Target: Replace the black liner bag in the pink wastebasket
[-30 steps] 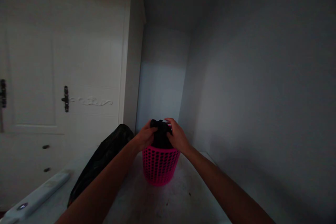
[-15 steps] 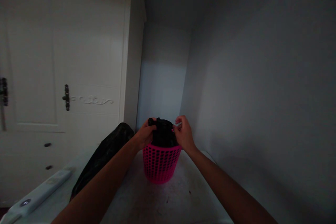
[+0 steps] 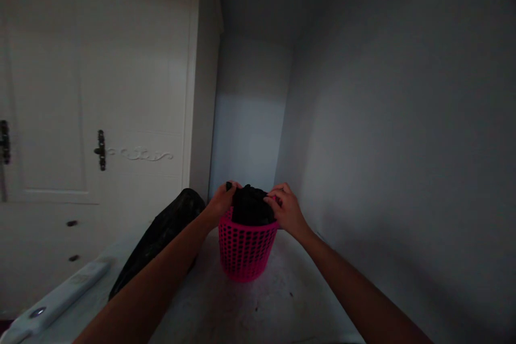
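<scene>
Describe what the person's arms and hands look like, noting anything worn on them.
Left forearm and right forearm are bare to the picture's edge, no sleeves. Left hand and right hand are ungloved; no watch or bracelet at either wrist. Too dim to tell rings or nail polish.

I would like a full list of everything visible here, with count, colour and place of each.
basket: one, pink, middle of the surface
liner bag: one, black, bulging from the basket top
sack: one, black, left of the basket
long device: one, white, lower left
surface: one, pale grey, under the basket
wardrobe door: one, white, left
door handle: one, dark, on that door
drawer knobs: two, dark, below the door
left hand: one, gripping the liner bag, left rim
right hand: one, gripping the liner bag, right rim
</scene>
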A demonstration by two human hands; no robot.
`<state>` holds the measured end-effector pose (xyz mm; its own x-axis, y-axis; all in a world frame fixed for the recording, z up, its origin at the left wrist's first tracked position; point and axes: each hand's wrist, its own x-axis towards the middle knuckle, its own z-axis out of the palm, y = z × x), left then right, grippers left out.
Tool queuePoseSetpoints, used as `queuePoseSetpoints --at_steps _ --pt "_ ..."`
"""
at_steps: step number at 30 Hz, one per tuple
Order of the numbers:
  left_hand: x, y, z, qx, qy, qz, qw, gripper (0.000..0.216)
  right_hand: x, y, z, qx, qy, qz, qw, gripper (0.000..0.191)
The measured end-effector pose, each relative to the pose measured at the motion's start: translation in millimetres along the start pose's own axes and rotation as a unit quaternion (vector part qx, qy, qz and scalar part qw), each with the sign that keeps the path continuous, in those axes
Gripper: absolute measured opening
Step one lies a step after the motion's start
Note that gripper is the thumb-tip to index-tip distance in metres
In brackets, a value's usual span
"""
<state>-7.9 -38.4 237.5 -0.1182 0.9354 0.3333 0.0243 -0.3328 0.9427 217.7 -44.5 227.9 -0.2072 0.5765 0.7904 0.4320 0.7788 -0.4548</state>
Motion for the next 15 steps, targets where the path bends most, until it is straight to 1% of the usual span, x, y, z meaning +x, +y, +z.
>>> queuePoseSetpoints --at_steps 2,6,8,10,11,12,14,15 --pt "8 -2 -14 0.042 0.027 0.01 0.999 0.025 -7 9 -15 0.01 -0.014 0.01 1.0 0.017" --pt "14 -8 -43 0.116 0.093 0.015 0.989 0.025 -27 33 -43 0.014 -0.034 0.055 0.998 0.031" --pt "13 -11 -48 0.129 0.106 0.022 0.986 0.024 -33 44 -51 0.015 -0.037 0.083 0.996 0.038" --pt "8 -17 -45 0.125 0.109 0.036 0.985 0.016 -34 51 -52 0.027 -0.036 0.105 0.993 0.044" --pt "3 -20 -43 0.116 0.108 0.044 0.986 0.02 -32 51 -50 0.037 -0.032 0.116 0.992 0.044" --pt "-2 -25 -40 0.102 0.112 0.055 0.987 0.032 -28 50 -47 0.048 -0.026 0.125 0.991 0.043" --pt "-19 -40 -33 0.076 0.136 0.086 0.984 0.065 -18 42 -38 0.055 -0.026 0.127 0.99 0.044" --pt "-30 -51 -29 0.072 0.169 0.11 0.977 0.077 -12 35 -32 0.047 -0.041 0.115 0.991 0.051"
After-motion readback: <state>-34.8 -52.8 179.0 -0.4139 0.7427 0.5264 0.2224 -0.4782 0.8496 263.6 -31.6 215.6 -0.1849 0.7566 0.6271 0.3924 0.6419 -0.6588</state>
